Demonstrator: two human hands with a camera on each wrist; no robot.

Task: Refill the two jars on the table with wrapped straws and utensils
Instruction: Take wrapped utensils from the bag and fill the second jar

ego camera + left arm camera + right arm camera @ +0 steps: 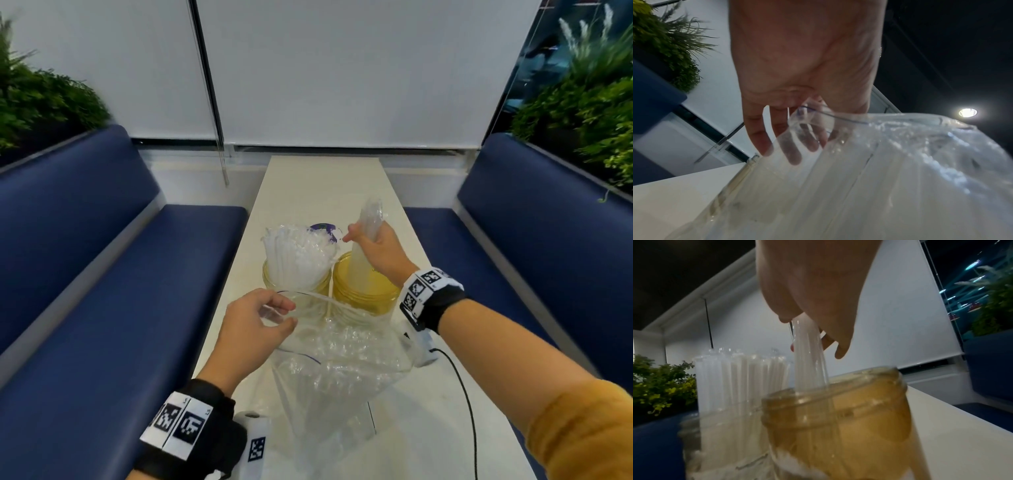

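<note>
Two amber jars stand side by side on the white table [308, 185]. The left jar [297, 284] [719, 434] is packed with upright wrapped straws [294, 253] [740, 378]. My right hand [375, 246] [818, 305] grips a bundle of wrapped utensils [368, 219] [809, 356] whose lower end dips into the right jar [366, 291] [838, 418]. A clear plastic bag [339, 363] [879, 178] of wrapped items lies in front of the jars. My left hand [253, 329] [797, 81] pinches the bag's open rim, holding it up.
Blue bench seats [102, 308] [534, 219] flank the narrow table, with green plants [37, 99] behind them. A purple-printed item [323, 229] lies behind the straws. A black cable [466, 404] runs from my right wrist across the table's near right corner.
</note>
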